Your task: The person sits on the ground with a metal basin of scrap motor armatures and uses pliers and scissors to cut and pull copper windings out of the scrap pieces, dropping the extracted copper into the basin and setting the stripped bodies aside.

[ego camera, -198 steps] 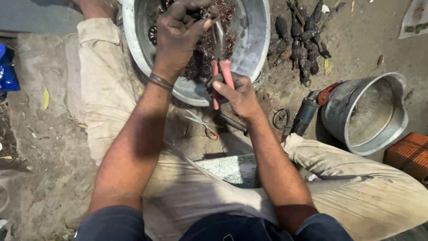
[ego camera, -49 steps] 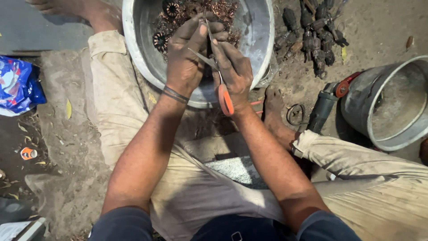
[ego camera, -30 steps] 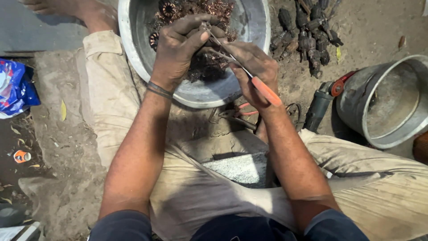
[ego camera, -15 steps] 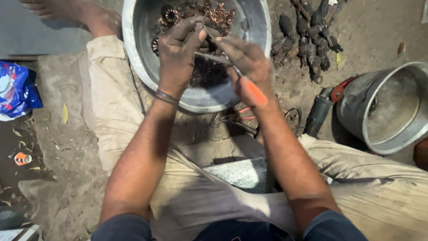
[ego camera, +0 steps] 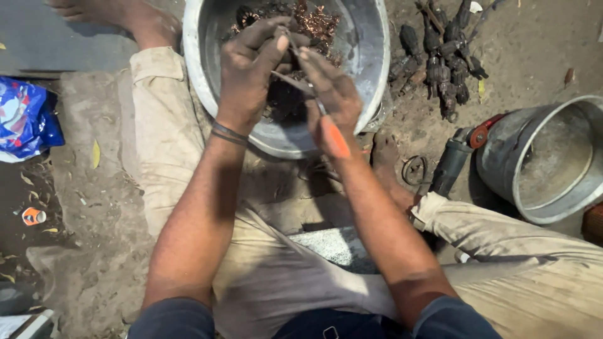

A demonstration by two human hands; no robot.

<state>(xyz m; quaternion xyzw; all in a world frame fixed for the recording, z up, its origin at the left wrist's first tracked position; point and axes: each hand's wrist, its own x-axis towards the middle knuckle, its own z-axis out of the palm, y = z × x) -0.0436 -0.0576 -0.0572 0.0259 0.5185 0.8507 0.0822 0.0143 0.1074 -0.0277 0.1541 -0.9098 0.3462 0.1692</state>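
Small dark part [ego camera: 286,47] pinched in left hand [ego camera: 248,69] fingertips over metal basin [ego camera: 377,69] so scraps drop inside; orange-handled pliers [ego camera: 330,129] clenched in right hand [ego camera: 333,100], tip worked at the part; angle grinder [ego camera: 452,163] lying beside basin's right edge

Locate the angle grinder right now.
In the head view, the angle grinder lies on the dirt at right, between the person's foot and the grey metal tub.

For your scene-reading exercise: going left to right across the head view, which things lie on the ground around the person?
Blue bag → large metal basin → pile of dark motor parts → angle grinder → grey metal bucket.
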